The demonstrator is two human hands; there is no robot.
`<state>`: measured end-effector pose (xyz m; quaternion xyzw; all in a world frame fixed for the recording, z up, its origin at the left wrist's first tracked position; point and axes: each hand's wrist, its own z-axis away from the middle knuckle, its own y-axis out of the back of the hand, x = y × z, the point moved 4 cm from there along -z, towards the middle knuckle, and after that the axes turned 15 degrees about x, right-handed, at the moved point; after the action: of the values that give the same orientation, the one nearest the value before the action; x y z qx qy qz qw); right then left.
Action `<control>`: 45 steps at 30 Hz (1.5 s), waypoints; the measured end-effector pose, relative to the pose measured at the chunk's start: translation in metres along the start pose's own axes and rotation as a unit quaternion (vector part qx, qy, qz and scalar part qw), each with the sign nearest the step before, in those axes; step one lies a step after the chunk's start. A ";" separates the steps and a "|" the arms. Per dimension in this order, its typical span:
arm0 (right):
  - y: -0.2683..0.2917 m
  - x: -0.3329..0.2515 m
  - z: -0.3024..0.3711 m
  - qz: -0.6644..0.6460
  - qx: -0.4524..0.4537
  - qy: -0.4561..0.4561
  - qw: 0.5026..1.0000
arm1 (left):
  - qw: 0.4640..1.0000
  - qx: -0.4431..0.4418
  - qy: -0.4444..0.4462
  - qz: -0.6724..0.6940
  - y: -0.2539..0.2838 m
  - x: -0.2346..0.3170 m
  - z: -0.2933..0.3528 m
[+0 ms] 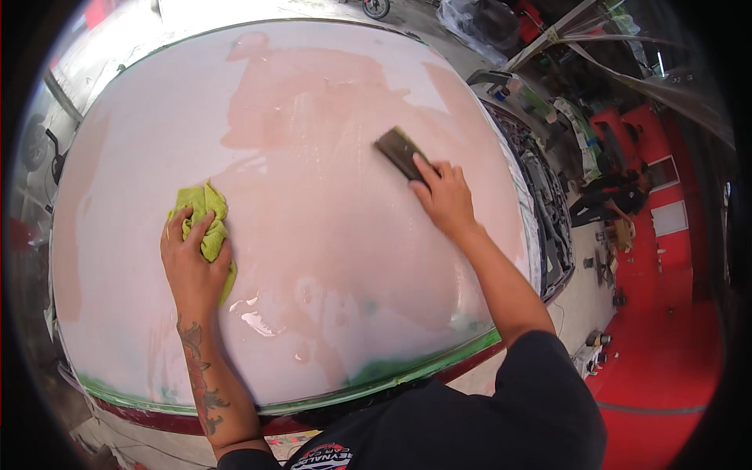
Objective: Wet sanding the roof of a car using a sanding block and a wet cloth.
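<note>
A broad, wet car roof panel (313, 227) spreads out in front of me, patched in pale white and pinkish tan with green along its near edge. My left hand (196, 251) presses a crumpled yellow-green cloth (202, 207) onto the left part of the panel, fingers curled over it. Farther right, my right hand (442, 192) grips the near end of a dark rectangular sanding block (401, 153), which is slightly blurred and lies against the surface. The block's underside is hidden. Small puddles (257, 321) of water glisten between my arms.
Green masking tape (423, 360) runs along the near edge above dark red bodywork. To the right are exposed engine-bay parts (540, 188). Beyond them a person in dark clothes (611, 196) is near a red wall (654, 337). Clear plastic sheeting (478, 27) lies at the back right.
</note>
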<state>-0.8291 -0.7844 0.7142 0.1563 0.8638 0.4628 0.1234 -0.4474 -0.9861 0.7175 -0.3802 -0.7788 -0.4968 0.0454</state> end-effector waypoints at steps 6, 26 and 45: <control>-0.052 0.049 -0.051 0.035 -0.020 -0.080 0.996 | 1.000 0.011 -0.004 0.003 0.000 -0.004 0.002; 0.066 -0.003 0.107 0.010 0.024 -0.009 1.000 | 0.999 -0.022 0.028 -0.011 0.006 -0.005 -0.001; 0.058 0.103 0.107 0.059 0.030 -0.131 0.989 | 0.999 -0.034 0.025 -0.011 0.007 0.007 -0.006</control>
<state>-0.8764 -0.6334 0.6982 0.2702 0.8429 0.4188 0.2028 -0.4501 -0.9852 0.7286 -0.3605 -0.7640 -0.5331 0.0466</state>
